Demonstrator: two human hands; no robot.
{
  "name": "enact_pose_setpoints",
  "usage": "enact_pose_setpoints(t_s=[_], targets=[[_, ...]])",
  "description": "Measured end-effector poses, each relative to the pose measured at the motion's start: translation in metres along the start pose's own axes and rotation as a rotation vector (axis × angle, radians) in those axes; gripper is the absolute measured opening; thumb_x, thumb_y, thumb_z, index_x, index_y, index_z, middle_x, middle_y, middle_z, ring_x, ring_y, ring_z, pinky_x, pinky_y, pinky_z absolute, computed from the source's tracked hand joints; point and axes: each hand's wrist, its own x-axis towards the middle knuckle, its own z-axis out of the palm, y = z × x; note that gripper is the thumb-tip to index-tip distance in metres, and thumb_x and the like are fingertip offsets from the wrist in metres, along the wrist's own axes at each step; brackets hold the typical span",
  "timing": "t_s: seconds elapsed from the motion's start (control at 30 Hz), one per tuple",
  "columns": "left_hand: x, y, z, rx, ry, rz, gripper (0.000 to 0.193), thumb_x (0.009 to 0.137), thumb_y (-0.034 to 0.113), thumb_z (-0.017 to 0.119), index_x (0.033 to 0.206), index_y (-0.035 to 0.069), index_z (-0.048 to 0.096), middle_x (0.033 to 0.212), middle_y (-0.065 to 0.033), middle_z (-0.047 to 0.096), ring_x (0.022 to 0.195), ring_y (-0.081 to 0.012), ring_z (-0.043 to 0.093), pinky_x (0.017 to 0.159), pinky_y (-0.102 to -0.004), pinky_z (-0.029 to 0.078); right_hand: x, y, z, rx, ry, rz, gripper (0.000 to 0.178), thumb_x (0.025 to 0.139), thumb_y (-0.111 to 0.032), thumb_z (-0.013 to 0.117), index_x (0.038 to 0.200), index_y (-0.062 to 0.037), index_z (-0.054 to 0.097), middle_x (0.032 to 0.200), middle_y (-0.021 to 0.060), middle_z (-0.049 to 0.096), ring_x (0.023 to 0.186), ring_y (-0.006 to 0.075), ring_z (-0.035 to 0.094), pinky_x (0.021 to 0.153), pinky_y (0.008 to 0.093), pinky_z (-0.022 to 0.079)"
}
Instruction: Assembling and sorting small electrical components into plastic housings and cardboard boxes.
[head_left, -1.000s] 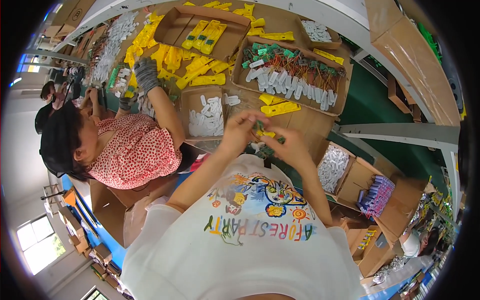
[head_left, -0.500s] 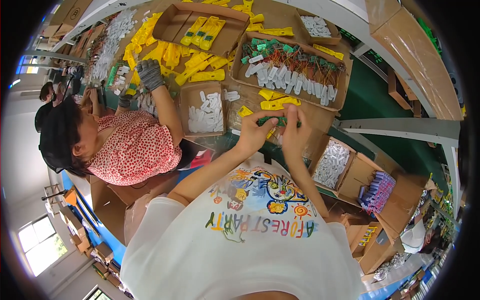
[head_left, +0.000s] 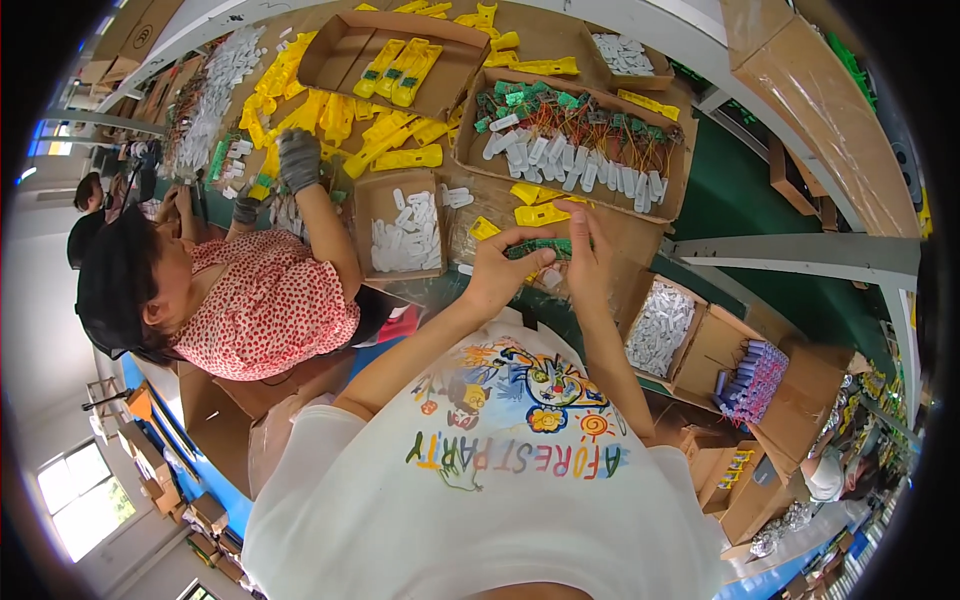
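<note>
My left hand (head_left: 503, 268) is closed on a strip of green circuit boards (head_left: 538, 247), its thumb lying along the near side. At the strip's right end my right hand (head_left: 590, 255) has its fingers bent together against it; the exact contact is partly hidden. Below the strip, a small whitish piece (head_left: 551, 277) shows between the hands. Just beyond them lie yellow plastic shells (head_left: 541, 214) on the table. Behind these stands a cardboard box (head_left: 625, 208) with wired green boards (head_left: 520, 93) and translucent white pieces (head_left: 585, 165).
To the left, a co-worker in grey gloves (head_left: 299, 160) handles parts beside a heap of yellow shells (head_left: 335, 115). A box of white pieces (head_left: 408, 228) stands between us. On my right are a box of white parts (head_left: 661, 328) and purple cylinders (head_left: 752, 380). A metal beam (head_left: 780, 250) crosses there.
Both my hands have shifted slightly left in the picture with the circuit board strip, as has the whole table scene. The co-worker's raised glove has moved a little nearer.
</note>
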Motion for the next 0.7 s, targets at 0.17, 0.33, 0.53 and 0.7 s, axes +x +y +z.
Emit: enact_pose_setpoints(t_s=[0.17,0.33,0.53,0.7], targets=[[0.012,-0.012,0.006,0.02,0.117,0.065,0.018,0.077,-0.002,0.065,0.095,-0.002,0.066,0.084,-0.0048,0.066,0.072,-0.0076,0.058,0.065,-0.0211,0.048,-0.017,-0.025,0.017,0.684,-0.044,0.361,0.031,0.097,-0.021,0.04,0.1,0.0041,0.059,0.097,0.0113,0.064,0.093,0.0187,0.058,0.083,0.029,0.044],[0.015,-0.011,0.019,0.234,0.152,0.341,0.016,0.076,-0.002,0.064,0.092,-0.002,0.066,0.083,-0.0054,0.066,0.071,-0.0071,0.058,0.063,-0.0217,0.049,-0.019,-0.019,0.027,0.268,0.206,0.002,0.023,0.095,-0.013,0.042,0.099,0.004,0.057,0.095,0.0146,0.063,0.086,0.0236,0.061,0.079,0.0313,0.047],[0.065,0.035,0.032,0.207,0.052,0.317,0.021,0.077,0.005,0.065,0.097,-0.001,0.065,0.089,-0.007,0.065,0.079,-0.0087,0.057,0.071,-0.0227,0.047,0.053,-0.026,0.006,0.504,0.107,0.155,0.02,0.093,-0.014,0.046,0.096,0.0006,0.06,0.093,0.0087,0.063,0.089,0.0169,0.058,0.081,0.0293,0.045],[0.186,0.073,0.023,-0.04,-0.346,0.01,0.049,0.078,0.009,0.067,0.123,0.004,0.049,0.11,-0.0108,0.058,0.103,-0.0139,0.053,0.083,-0.0298,0.046,0.177,0.045,0.013,0.77,0.03,0.445,0.025,0.089,-0.014,0.051,0.11,-0.0013,0.057,0.105,0.009,0.059,0.096,0.0173,0.055,0.086,0.0291,0.041]])
